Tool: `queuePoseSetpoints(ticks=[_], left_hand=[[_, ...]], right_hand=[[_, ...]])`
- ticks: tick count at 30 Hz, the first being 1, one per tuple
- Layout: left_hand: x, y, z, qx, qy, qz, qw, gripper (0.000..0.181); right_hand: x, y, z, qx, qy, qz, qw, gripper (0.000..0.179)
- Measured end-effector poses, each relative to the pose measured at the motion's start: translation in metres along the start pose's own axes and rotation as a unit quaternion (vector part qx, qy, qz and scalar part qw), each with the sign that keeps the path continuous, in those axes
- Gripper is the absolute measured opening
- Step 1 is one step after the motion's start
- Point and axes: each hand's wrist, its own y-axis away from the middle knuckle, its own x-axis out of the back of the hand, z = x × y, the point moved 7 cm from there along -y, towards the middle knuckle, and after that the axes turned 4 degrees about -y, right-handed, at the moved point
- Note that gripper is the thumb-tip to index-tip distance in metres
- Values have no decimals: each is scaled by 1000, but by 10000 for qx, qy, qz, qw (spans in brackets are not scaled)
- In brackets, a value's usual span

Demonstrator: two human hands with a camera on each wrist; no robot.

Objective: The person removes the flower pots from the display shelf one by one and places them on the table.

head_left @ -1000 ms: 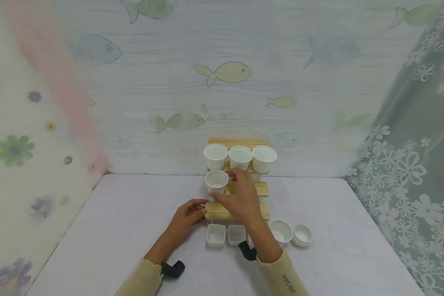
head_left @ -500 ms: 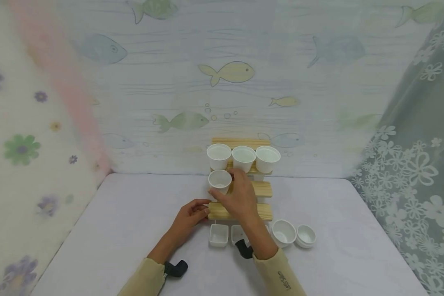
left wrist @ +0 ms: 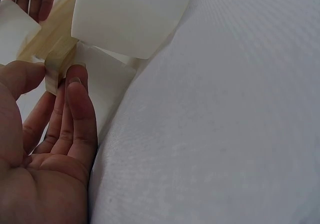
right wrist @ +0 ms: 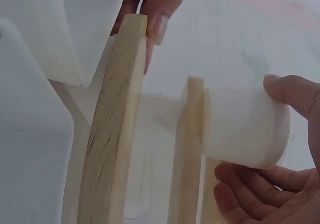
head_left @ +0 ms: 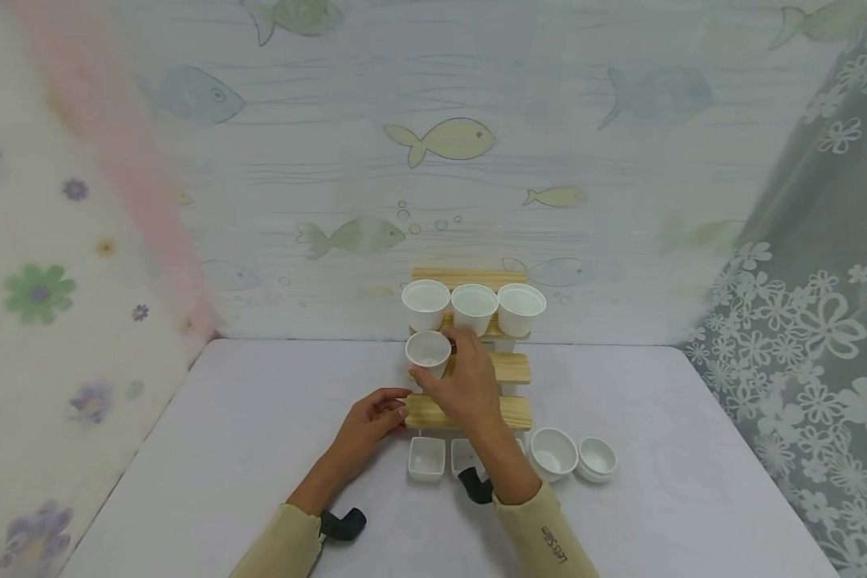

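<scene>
A stepped rack with wooden slats and white side supports stands at the table's back. My right hand [head_left: 470, 385] holds a small white cup [head_left: 428, 347] between thumb and fingers, at the left end of the slat second from the bottom. In the right wrist view, this cup [right wrist: 245, 124] has its base against the slat [right wrist: 190, 134]. My left hand [head_left: 368, 417] pinches the left end of the lowest slat [head_left: 433, 411]; its thumb and fingertips meet that wood [left wrist: 56, 67] in the left wrist view. Three white cups [head_left: 474, 307] line the slat above.
Before the rack sit small square white dishes [head_left: 427, 459], partly hidden by my right forearm. To their right are a round white bowl [head_left: 553, 453] and smaller round bowls [head_left: 596, 459], apparently stacked. A fish-patterned wall [head_left: 332, 177] rises behind the table [head_left: 260, 417].
The head view has shifted slightly, so everything appears a little further right than a second ago. Both hands keep the same hold on the cup and the slat.
</scene>
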Motion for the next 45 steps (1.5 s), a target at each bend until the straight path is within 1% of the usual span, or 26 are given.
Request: queuePoseSetpoints(ticks=[5,12,15,24,30,37,45], left_hand=[[6,-10,-2,4,32,-97,9999,41],[14,-26,-5,-4,121,-198,9997,40],[18,-33,-7,2,149,-244,9996,39],[19,-35,-10,8,99,-295,9995,40],[20,-37,-10,18,87,-275,9996,40],[18,-33,-11,55,107,-217,9997,38],[16,-28,-9,45,134,-197,9997,39]], right_hand=[[-2,-6,0,-27,-39,120,9999,71],[2,-13,-4,55,-29,254,9997,69],[4,-15,-4,21,-65,281,9996,69],[15,-7,-2,-89,-143,142,9998,71],[18,-5,-1,-17,-61,172,9998,69],[24,2,1,24,27,113,9999,70],[34,11,5,55,90,145,9998,72]])
